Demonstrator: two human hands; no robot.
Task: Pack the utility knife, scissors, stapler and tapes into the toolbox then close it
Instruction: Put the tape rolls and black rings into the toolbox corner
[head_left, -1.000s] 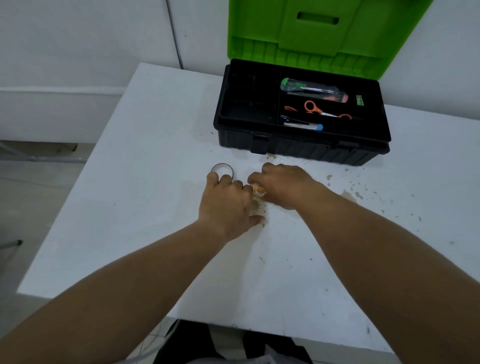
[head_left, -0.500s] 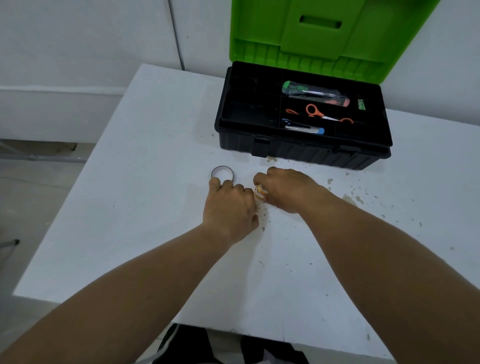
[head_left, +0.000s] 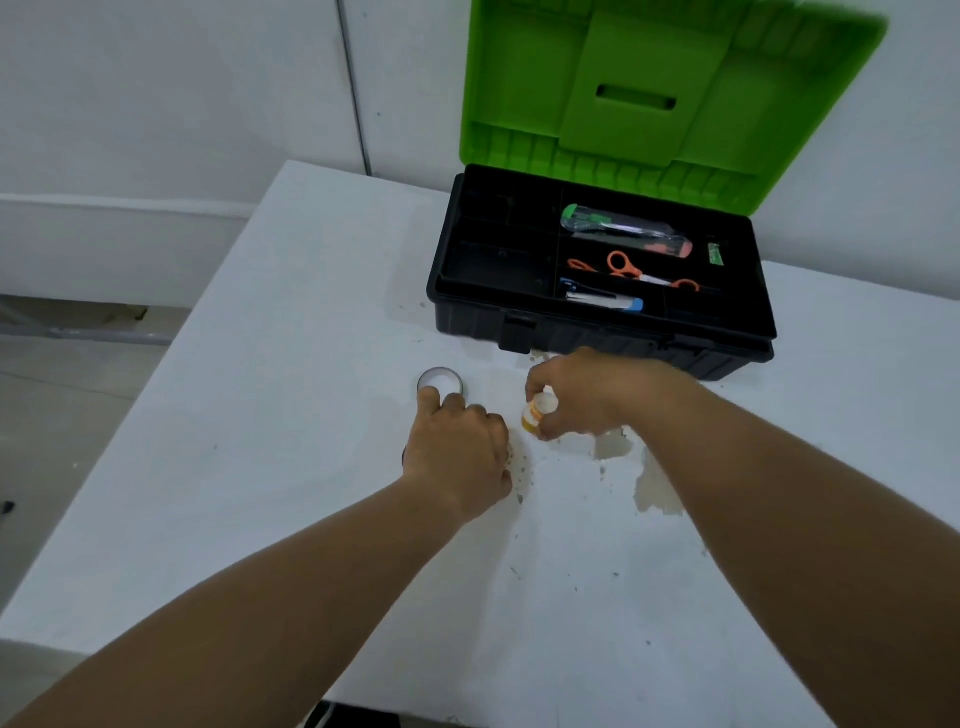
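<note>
Right hand (head_left: 582, 395) pinches a small yellow tape roll (head_left: 535, 415) near the toolbox's (head_left: 597, 338) front wall; left hand (head_left: 457, 447) curls closed, fingertips touching the clear tape ring (head_left: 439, 383).

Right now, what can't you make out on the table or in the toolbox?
Head view only:
- Whatever is under the left hand: covered by the knuckles.
- Yellow tape roll: partly wrapped by the right hand.
- Left toolbox compartments: too dark.
- Small green item: too small to identify.
</note>
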